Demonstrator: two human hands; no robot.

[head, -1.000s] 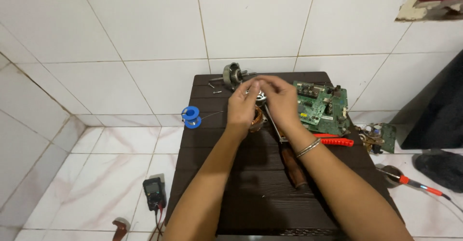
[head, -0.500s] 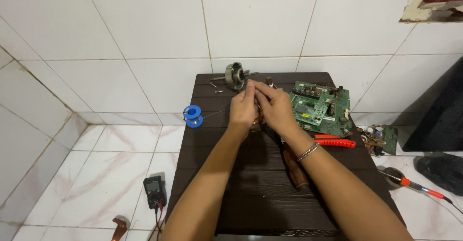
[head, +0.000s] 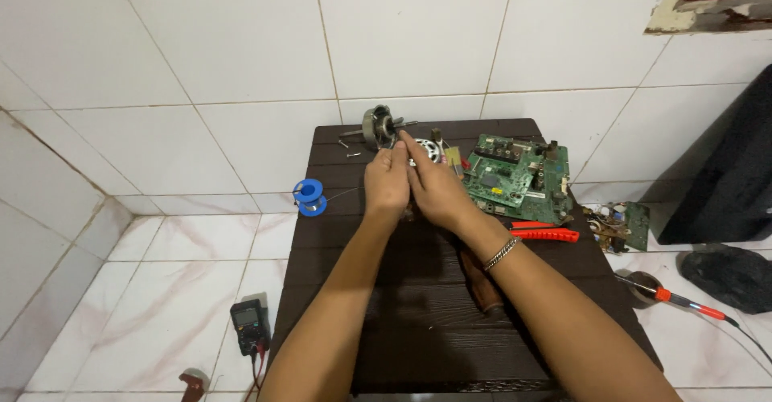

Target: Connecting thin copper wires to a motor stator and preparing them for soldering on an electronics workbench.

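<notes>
Both hands meet over the dark surface (head: pixel 418 322). The left hand (head: pixel 388 181) and right hand (head: pixel 438 193) fingers pinch a thin wire (head: pixel 342 195). It looks light and bendy, best held near its end.

The near half of the dark table (head: pixel 418 338) lay open between the forearms. Far off, a motor (head: pixel 378 125) and small screws (head: pixel 347 149) crowded the edge; a green circuit board (head: pixel 519 178) and red pliers (head: pixel 545 231) blocked the right side.
</notes>
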